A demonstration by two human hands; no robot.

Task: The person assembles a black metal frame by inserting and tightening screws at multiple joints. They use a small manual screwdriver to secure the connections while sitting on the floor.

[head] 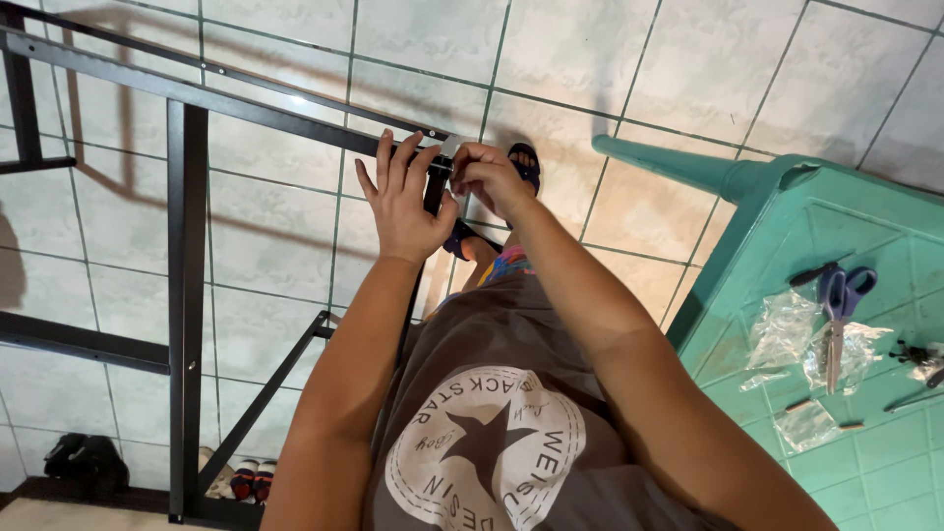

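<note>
A black metal frame (187, 295) of square tubes stands in front of me on the tiled floor. My left hand (405, 202) rests against the corner where the top bar meets an upright post, fingers spread upward and thumb behind the post. My right hand (489, 177) pinches a small metal part (447, 149) at that same corner joint, fingers closed around it. What exactly sits between the fingers is too small to tell.
A green plastic table (865, 433) lies at the right, one leg (669, 162) pointing left. On it lie scissors (838, 310) with blue handles, several clear plastic bags (784, 329) and small dark hardware (919, 359). Shoes (88, 457) sit at the lower left.
</note>
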